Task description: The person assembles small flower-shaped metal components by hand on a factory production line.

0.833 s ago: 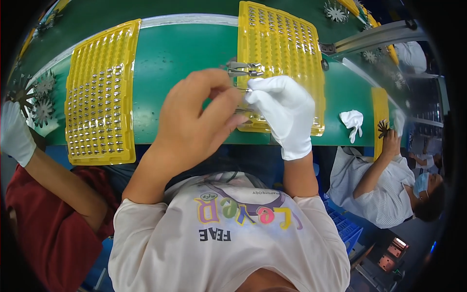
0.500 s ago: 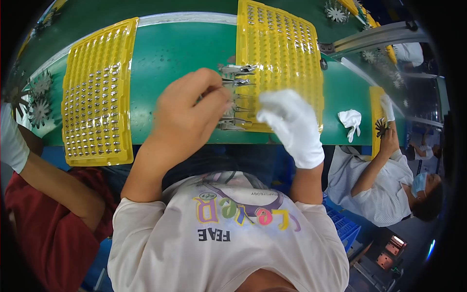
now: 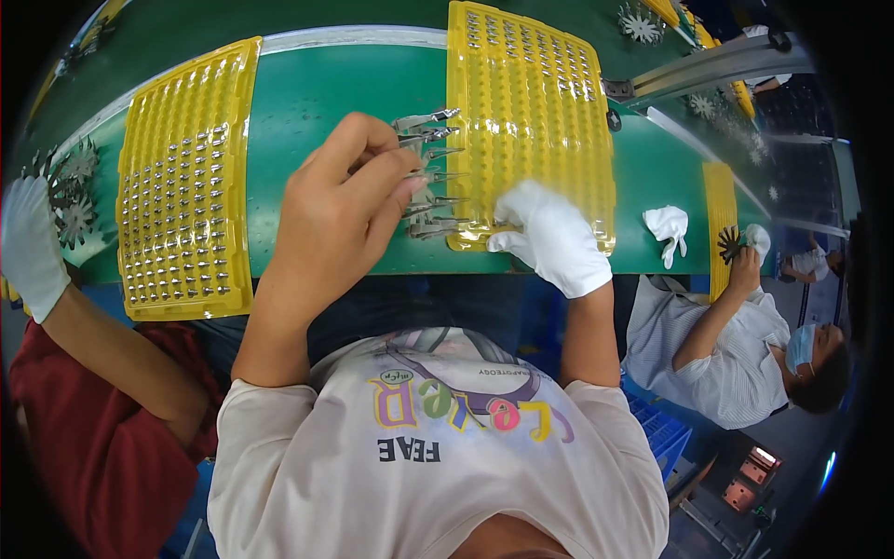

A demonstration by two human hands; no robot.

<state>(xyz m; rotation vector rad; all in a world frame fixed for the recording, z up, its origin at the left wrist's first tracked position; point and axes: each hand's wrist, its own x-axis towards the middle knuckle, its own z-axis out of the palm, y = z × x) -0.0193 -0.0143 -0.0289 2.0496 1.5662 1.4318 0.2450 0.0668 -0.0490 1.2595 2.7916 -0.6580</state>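
My bare left hand (image 3: 340, 210) pinches a spoked metal holder (image 3: 421, 197). Its thin silvery arms stick out to the right, some with small shiny pieces at the ends, over the left edge of a yellow moulded tray (image 3: 531, 140). Over the lower part of that tray is my right hand (image 3: 556, 238) in a white glove. Its fingers are bent and the thumb stands apart from them; nothing shows in between. Small metal pieces (image 3: 570, 70) fill cups at the tray's far end, while its middle cups are bare.
A second yellow tray (image 3: 182, 186) with rows of metal pieces lies left on the green table (image 3: 349, 84). Spoked holders (image 3: 74, 200) stand beyond it, near a co-worker's gloved hand (image 3: 33, 247). A white glove (image 3: 667, 230) lies right; another co-worker (image 3: 726, 363) handles a dark spoked holder (image 3: 729, 244).
My left hand and the spoked holder have shifted slightly left and turned. My right hand has moved a little down and left. The left co-worker's gloved hand has come further into view.
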